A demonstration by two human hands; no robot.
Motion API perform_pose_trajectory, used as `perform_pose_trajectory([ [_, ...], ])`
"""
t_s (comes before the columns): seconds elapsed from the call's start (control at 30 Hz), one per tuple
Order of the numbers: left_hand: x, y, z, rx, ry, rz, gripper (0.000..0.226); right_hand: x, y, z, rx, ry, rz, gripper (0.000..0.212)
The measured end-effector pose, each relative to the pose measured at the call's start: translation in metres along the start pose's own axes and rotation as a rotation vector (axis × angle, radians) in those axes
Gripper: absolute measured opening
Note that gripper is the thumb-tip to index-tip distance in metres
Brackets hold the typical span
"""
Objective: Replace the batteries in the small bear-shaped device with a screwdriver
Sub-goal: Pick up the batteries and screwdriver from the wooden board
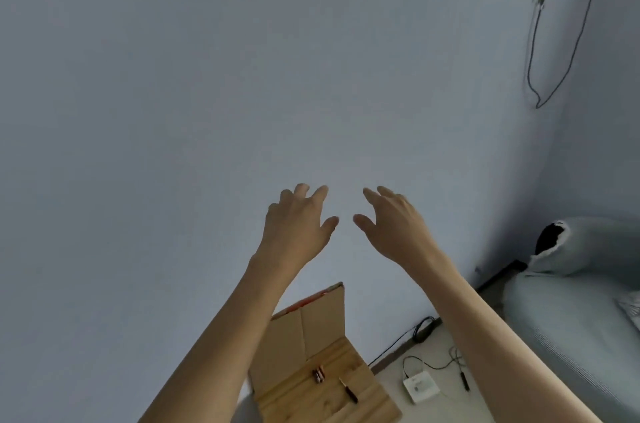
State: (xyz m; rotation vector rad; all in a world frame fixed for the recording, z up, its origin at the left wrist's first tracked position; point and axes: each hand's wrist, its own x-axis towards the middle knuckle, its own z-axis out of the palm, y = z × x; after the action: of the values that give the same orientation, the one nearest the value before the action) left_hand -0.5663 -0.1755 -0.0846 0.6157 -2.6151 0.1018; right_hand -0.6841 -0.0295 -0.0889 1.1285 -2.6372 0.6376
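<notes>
Both arms are raised in front of a plain wall. My left hand (299, 221) and my right hand (391, 223) are held up side by side, fingers spread, nothing in either. Far below them a small wooden table (311, 402) carries a pair of batteries (318, 373) and a dark-handled screwdriver (349, 390) lying a little to their right. The bear-shaped device is not visible.
A cardboard sheet (311, 325) leans against the wall behind the table. On the floor to the right lie a small white box (420, 387) with cables and a black adapter (424, 331). A grey-blue sofa (571, 318) fills the right side.
</notes>
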Motion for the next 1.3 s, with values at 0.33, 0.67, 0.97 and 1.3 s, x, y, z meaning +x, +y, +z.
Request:
perform_pose_trajectory([
  [0.33,0.096,-0.003,0.115,-0.001,-0.018,-0.201,0.068,0.134,0.07,0.103,0.117,-0.045,-0.131,0.035],
  [0.67,0.073,-0.052,0.281,-0.101,-0.199,-0.377,0.064,0.16,0.116,0.276,0.226,-0.192,-0.146,0.053],
  [0.97,-0.001,-0.083,0.451,-0.207,-0.344,-0.401,0.068,0.11,0.177,0.448,0.238,-0.329,-0.057,0.053],
  [1.3,-0.116,-0.105,0.655,-0.337,-0.618,-0.45,0.08,0.016,0.24,0.617,0.188,-0.541,-0.036,0.055],
])
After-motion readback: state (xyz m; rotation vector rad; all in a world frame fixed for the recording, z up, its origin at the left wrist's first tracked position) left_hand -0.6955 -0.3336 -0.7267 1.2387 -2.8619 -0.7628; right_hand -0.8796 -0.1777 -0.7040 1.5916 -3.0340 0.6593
